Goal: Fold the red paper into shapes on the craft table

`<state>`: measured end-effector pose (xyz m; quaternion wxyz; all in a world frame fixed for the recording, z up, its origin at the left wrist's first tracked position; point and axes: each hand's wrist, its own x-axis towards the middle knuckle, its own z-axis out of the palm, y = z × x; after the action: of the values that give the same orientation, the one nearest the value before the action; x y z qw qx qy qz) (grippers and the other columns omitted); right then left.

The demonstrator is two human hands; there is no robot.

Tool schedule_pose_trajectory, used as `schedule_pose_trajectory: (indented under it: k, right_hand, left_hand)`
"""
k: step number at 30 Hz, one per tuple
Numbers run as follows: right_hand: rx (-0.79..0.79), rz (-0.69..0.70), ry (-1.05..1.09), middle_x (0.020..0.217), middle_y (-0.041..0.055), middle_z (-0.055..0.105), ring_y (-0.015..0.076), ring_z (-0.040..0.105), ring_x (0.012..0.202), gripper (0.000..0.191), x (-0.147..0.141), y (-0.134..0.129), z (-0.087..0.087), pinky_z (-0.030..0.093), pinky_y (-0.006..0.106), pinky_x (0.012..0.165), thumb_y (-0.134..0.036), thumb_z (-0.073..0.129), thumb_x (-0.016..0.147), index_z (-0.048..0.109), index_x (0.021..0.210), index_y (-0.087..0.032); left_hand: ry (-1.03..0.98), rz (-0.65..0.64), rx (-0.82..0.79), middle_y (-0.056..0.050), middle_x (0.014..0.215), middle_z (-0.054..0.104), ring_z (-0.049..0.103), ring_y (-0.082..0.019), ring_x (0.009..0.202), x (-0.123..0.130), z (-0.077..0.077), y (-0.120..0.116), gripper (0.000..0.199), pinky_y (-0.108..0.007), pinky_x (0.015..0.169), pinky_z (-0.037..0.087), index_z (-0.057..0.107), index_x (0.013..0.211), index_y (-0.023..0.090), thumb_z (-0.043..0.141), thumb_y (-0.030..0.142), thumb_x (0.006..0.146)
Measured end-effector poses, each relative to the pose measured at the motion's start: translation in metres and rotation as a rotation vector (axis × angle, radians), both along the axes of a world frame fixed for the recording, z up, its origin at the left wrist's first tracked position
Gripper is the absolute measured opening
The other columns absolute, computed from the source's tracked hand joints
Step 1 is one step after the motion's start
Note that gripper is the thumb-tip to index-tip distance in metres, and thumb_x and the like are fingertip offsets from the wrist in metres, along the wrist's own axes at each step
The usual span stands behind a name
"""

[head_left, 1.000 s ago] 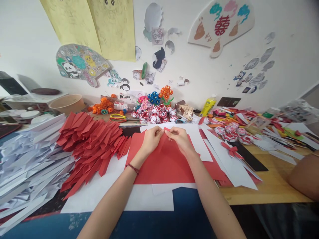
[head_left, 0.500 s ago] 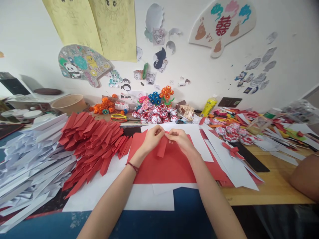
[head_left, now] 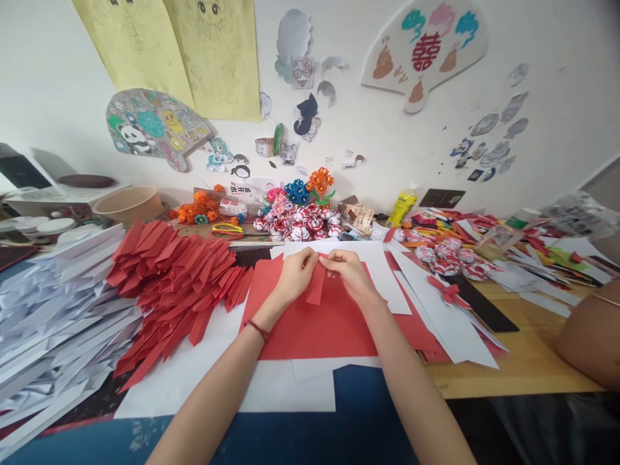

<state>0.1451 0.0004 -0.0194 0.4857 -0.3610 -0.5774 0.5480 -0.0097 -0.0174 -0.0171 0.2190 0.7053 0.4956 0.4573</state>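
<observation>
"Nearest the body, what are you seeing?"

"White paper [head_left: 232, 391] is lying there, with a red sheet [head_left: 314, 332] overlapping it. A dark red bracelet [head_left: 256, 329] is circling the left wrist."

"And the fingers?"

"They are pinching on both sides. The left hand [head_left: 298, 270] and the right hand [head_left: 345, 270] are meeting at the top of a narrow red strip [head_left: 314, 292], thumbs and fingers gripping it. It is hanging between the hands, over the red sheet."

"What is flanking them?"

"To the left, folded red strips [head_left: 174, 278] are lying heaped, with folded white strips [head_left: 58, 323] spreading farther left. To the right, a red crossed piece [head_left: 448, 292] is resting above the wooden worktop [head_left: 469, 381], and part of another person [head_left: 588, 336] is showing at the edge."

"Farther back?"

"Red-and-white paper balls [head_left: 303, 223] are crowding before blue flowers [head_left: 297, 192] and orange flowers [head_left: 320, 181]. A yellow bottle [head_left: 402, 206] is standing to their right. Behind everything, yellow drawing sheets [head_left: 216, 71] are hanging on the wall [head_left: 387, 139]."
</observation>
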Motion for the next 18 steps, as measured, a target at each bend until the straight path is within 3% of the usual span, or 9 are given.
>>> schedule_pose_trajectory:
  k: [10,18]
  right_hand:
    - [0.067,-0.108,0.056,0.055,-0.0036,0.05,0.0104,0.043,0.052,0.028,-0.0036,0.0,0.0,0.034,0.027,0.055,-0.038,0.076,0.07,0.058,0.058,-0.019]
    - [0.074,-0.232,0.085,0.053,-0.0035,0.05,0.011,0.043,0.052,0.03,-0.0049,0.0014,-0.0003,0.034,0.027,0.055,-0.039,0.077,0.066,0.055,0.056,-0.02]
  left_hand:
    - [0.037,-0.061,-0.078,0.004,0.056,0.048,0.042,-0.01,0.056,-0.0021,0.0077,-0.0033,0.031,-0.023,0.057,0.028,0.046,0.065,0.018,0.042,0.034,0.092]
    - [0.074,-0.088,-0.068,0.003,0.059,0.052,0.043,-0.011,0.057,0.0006,0.0031,-0.0026,0.031,-0.023,0.058,0.031,0.049,0.066,0.018,0.043,0.034,0.091]
